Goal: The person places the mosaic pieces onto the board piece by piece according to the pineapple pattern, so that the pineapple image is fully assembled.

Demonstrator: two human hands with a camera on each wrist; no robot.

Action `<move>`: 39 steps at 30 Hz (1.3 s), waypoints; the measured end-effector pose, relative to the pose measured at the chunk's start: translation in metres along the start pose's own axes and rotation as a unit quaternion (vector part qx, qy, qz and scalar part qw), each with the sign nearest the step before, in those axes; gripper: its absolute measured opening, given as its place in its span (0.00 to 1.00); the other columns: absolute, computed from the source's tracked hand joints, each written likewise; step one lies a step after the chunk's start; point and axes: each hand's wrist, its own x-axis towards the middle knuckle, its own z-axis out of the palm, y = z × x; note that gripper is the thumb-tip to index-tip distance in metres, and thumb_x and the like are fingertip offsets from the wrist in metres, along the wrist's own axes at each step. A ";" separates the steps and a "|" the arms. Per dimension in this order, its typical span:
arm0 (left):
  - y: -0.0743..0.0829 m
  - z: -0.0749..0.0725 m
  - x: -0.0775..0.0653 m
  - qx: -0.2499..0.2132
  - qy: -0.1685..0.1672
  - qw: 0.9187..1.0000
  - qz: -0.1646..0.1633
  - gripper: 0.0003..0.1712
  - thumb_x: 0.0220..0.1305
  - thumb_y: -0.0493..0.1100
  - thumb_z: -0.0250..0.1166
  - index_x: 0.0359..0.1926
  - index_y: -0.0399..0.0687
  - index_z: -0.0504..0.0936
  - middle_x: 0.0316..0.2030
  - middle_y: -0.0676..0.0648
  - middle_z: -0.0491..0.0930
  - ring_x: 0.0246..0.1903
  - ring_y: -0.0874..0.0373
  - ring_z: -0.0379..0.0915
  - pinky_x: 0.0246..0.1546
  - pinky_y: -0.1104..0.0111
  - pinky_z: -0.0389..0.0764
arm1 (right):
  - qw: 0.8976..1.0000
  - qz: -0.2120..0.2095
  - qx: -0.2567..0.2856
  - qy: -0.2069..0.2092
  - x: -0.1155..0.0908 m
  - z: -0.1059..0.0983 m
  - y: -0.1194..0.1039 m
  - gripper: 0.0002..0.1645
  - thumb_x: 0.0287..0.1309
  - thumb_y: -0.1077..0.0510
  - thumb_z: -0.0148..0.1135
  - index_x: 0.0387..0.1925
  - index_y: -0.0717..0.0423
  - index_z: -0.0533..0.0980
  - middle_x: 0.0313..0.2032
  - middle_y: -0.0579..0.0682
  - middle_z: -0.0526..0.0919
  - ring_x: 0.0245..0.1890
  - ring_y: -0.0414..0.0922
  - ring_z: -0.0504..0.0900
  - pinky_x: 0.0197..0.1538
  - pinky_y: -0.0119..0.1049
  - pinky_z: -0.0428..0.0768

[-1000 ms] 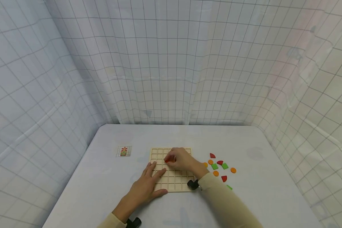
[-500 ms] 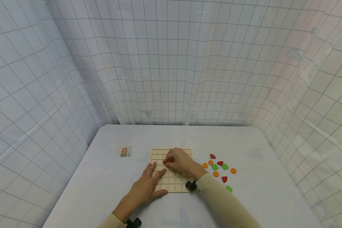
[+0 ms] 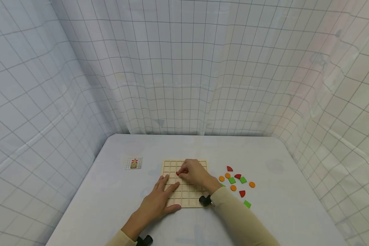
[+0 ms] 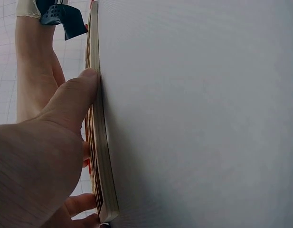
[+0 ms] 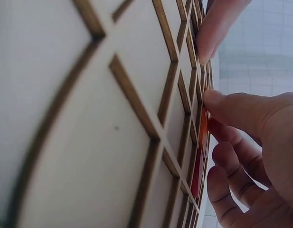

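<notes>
A pale wooden grid board (image 3: 189, 202) lies on the white table, divided into square cells by raised ribs. My left hand (image 3: 155, 201) rests with spread fingers on its left side, and in the left wrist view the thumb lies against the board's edge (image 4: 104, 175). Over the upper middle cells, my right hand (image 3: 195, 172) pinches a small red piece (image 3: 177, 173) between thumb and index finger, low at the grid. The right wrist view shows an orange piece (image 5: 203, 124) by those fingertips and a dark red piece (image 5: 197, 175) set among the ribs.
Right of the board lie loose flat pieces: orange discs (image 3: 233, 188), green squares (image 3: 243, 179) and red quarter-rounds (image 3: 242, 193). A small card (image 3: 134, 163) with a coloured pattern on a grid lies at the left. Gridded white curtains (image 3: 184, 85) surround the table.
My right hand has shifted slightly left with the red piece, its fingertips staying over nearly the same cells. The left hand has kept its place on the board.
</notes>
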 end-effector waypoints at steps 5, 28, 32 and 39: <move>0.000 0.001 0.001 0.003 -0.002 1.000 0.000 0.51 0.69 0.73 0.81 0.86 0.60 0.78 0.90 0.28 0.61 0.91 0.22 0.55 0.54 0.31 0.93 | 1.000 0.006 0.013 0.000 -0.003 -0.001 0.003 0.05 0.76 0.58 0.80 0.46 0.49 0.98 0.47 0.45 0.93 0.48 0.41 0.90 0.52 0.35 0.87; -0.005 -0.011 -0.002 -0.019 -0.021 0.999 -0.036 0.60 0.63 0.70 0.87 0.88 0.52 0.75 0.93 0.30 0.55 0.92 0.24 0.51 0.71 0.24 0.82 | 0.999 0.030 0.002 0.043 -0.034 -0.038 0.031 0.06 0.78 0.59 0.78 0.49 0.52 0.97 0.48 0.48 0.93 0.45 0.42 0.87 0.48 0.33 0.86; -0.005 -0.010 -0.001 -0.021 -0.025 0.999 -0.043 0.60 0.63 0.70 0.87 0.88 0.53 0.75 0.93 0.31 0.55 0.92 0.25 0.52 0.73 0.25 0.81 | 0.998 0.044 0.001 0.047 -0.044 -0.048 0.039 0.06 0.77 0.59 0.78 0.50 0.52 0.97 0.48 0.48 0.93 0.46 0.43 0.87 0.46 0.32 0.84; -0.007 -0.009 0.001 -0.018 -0.026 0.999 -0.041 0.60 0.62 0.70 0.87 0.88 0.53 0.75 0.93 0.34 0.55 0.93 0.28 0.53 0.72 0.27 0.82 | 0.997 0.055 -0.011 0.053 -0.071 -0.067 0.058 0.07 0.77 0.60 0.78 0.51 0.52 0.96 0.50 0.47 0.93 0.49 0.45 0.89 0.48 0.33 0.85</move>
